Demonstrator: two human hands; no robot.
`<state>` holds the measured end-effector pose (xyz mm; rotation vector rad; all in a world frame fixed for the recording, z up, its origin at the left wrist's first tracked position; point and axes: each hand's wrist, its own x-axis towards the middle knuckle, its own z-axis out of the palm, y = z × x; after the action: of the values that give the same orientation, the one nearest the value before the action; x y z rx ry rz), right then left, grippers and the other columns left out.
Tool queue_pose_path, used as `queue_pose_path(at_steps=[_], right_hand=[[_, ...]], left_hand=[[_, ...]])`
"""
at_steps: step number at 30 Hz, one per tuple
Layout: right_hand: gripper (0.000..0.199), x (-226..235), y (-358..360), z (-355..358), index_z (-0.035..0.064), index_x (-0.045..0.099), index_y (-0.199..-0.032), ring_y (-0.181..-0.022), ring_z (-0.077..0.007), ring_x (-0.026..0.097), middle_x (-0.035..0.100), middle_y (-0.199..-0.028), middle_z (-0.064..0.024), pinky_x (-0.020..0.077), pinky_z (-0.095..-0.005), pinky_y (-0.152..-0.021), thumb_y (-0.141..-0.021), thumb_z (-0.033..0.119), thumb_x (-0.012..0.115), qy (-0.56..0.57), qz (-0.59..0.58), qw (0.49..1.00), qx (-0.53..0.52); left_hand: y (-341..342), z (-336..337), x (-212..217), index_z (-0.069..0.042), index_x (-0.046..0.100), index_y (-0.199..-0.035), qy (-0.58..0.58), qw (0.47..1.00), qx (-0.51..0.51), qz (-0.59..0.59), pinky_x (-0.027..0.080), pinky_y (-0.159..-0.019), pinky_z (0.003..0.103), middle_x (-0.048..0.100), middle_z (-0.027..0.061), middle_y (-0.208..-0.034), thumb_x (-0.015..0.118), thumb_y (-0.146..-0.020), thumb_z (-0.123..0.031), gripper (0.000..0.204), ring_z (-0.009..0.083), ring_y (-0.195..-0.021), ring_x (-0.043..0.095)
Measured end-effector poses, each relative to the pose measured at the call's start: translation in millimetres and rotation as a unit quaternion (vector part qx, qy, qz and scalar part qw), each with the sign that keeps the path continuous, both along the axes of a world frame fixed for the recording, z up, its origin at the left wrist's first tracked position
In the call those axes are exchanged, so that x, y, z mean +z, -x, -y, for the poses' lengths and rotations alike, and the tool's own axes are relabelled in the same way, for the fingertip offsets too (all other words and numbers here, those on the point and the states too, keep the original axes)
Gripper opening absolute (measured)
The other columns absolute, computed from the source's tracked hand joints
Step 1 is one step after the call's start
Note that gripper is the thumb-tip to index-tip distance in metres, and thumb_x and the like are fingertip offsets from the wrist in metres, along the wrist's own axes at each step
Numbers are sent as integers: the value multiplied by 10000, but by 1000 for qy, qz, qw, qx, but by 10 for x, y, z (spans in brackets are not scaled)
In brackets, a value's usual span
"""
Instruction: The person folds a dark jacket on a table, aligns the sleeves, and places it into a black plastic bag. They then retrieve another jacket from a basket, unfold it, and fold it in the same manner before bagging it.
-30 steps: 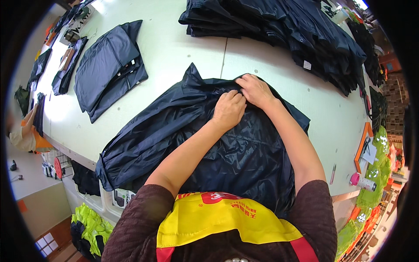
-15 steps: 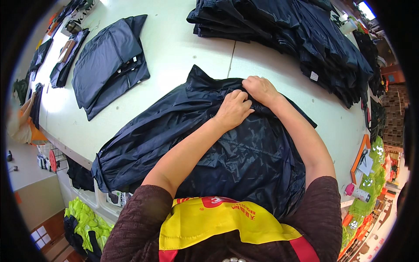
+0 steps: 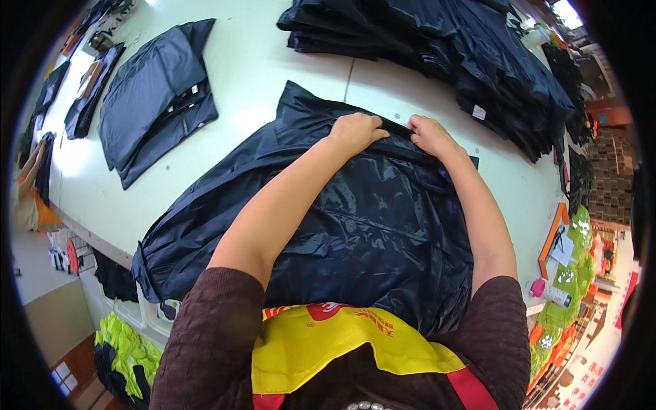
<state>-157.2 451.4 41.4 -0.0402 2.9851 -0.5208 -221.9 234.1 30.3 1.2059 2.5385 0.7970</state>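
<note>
A shiny dark navy jacket (image 3: 369, 225) lies spread over the table in front of me, one sleeve reaching toward the lower left. My left hand (image 3: 357, 132) is closed on its far edge, thumb and fingers pinching the cloth. A short way to the right, my right hand (image 3: 432, 137) grips the same edge with bent fingers. A strip of the dark edge runs between the two hands. The cloth right under my fingertips is hidden.
A tall pile of dark garments (image 3: 410, 48) fills the far right. Folded dark garments (image 3: 154, 96) lie at the far left. An orange-edged board (image 3: 555, 240) and a pink-capped bottle (image 3: 551, 292) are at the right edge. Lime-yellow clothing (image 3: 130, 348) sits below left.
My hands have moved apart: the left went up, the right went right and slightly down. The jacket's far edge between them is now straighter, and its front panel lies flatter.
</note>
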Motion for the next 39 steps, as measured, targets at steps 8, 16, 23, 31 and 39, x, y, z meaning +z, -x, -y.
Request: queue_pose_path(at_steps=[8,16,23,31,39], right_hand=[[182,70,-342,-122,28,645,-809,-738,-282,624,653,-771,-147,483,-364,-697,-735,189,684,-7,34,977,-212],[124,31,-478,-50,33,640,-805,-793,-320,630,661,-831,-160,494,-383,-730,-743,140,633,92,21,971,-220],[114,502,-442,-127,18,637,-855,-872,-356,613,641,-871,-200,488,-407,-740,-779,99,616,-76,104,991,-25],[136,612,-401,11,-12,647,-871,-894,-347,621,636,-902,-223,489,-409,-757,-772,60,585,-83,156,982,-62],[134,262,-655,-173,-9,640,-853,-792,-276,625,653,-855,-169,484,-357,-713,-780,103,639,115,129,972,-156]], left_hand=[[-160,-111,61,-64,626,-844,-21,997,2,-77,510,-662,414,643,139,-782,568,-823,-163,116,317,-750,633],[-628,-545,-34,-87,646,-888,-213,960,-133,-121,470,-760,387,635,82,-871,628,-797,-209,153,255,-826,612],[-667,-589,-87,-73,661,-874,-175,982,-69,-28,499,-668,399,607,129,-811,588,-849,-238,182,324,-774,607],[-693,-699,69,-102,715,-850,-53,998,-8,16,501,-732,391,658,124,-842,602,-805,-424,344,298,-820,632],[-735,-873,111,-168,719,-882,80,988,42,126,510,-777,381,684,89,-903,592,-765,-333,238,273,-863,652]])
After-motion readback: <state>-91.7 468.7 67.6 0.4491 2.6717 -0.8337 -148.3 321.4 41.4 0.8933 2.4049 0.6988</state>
